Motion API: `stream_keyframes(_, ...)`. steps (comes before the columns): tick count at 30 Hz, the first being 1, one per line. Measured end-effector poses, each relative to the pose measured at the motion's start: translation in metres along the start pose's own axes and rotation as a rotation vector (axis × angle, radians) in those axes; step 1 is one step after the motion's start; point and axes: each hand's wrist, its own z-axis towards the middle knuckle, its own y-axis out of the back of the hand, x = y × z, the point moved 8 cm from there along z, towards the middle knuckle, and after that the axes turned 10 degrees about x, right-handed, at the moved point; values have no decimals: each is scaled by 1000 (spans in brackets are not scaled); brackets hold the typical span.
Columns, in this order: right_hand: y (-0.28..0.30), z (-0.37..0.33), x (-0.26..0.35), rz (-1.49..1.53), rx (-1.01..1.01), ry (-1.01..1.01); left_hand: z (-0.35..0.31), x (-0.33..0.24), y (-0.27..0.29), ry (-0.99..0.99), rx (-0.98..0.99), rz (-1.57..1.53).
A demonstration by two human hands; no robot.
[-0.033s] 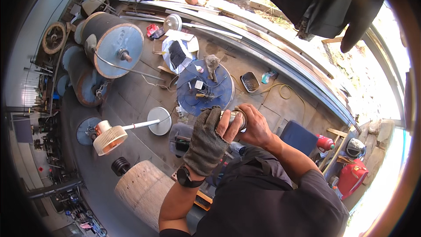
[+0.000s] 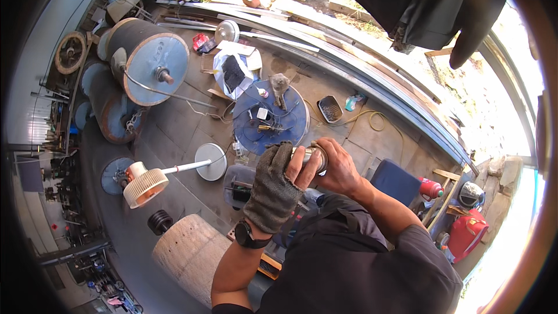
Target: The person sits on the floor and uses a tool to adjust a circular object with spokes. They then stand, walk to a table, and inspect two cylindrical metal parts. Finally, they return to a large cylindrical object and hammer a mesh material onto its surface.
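Observation:
Both my hands meet in front of my body around a small round metal piece [image 2: 322,161] with a shiny rim, mostly covered by fingers. My left hand [image 2: 272,183] wears a dark grey glove with bare fingertips, and its fingers curl over the piece's near-left side. On the right side, my bare right hand [image 2: 339,167] wraps its fingers and thumb around it. Just beyond them stands a round blue table [image 2: 247,131] carrying a small white box [image 2: 263,113], brass-coloured pieces, thin cables and a grey cat [image 2: 279,84] at its far edge.
Large drums with blue ends [image 2: 156,64] stand at the left, near a pedestal fan [image 2: 145,187] lying tilted. A brown roller [image 2: 192,253] is at lower left. A black tray [image 2: 330,109] and yellow hose [image 2: 378,121] lie beyond; a blue seat [image 2: 395,181] is at right.
The surroundings have shifted very slightly in view. Both hands keep the same hold on the metal piece.

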Motion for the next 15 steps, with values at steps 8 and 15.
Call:
stream_keyframes(8, 23, -4, -3, -39, -11, -3, -46, 42, -29, 517, -269, -602)
stream_keyframes(15, 40, 5, 25, -257, 62, 107, -71, 39, -77, 650, -324, -881)
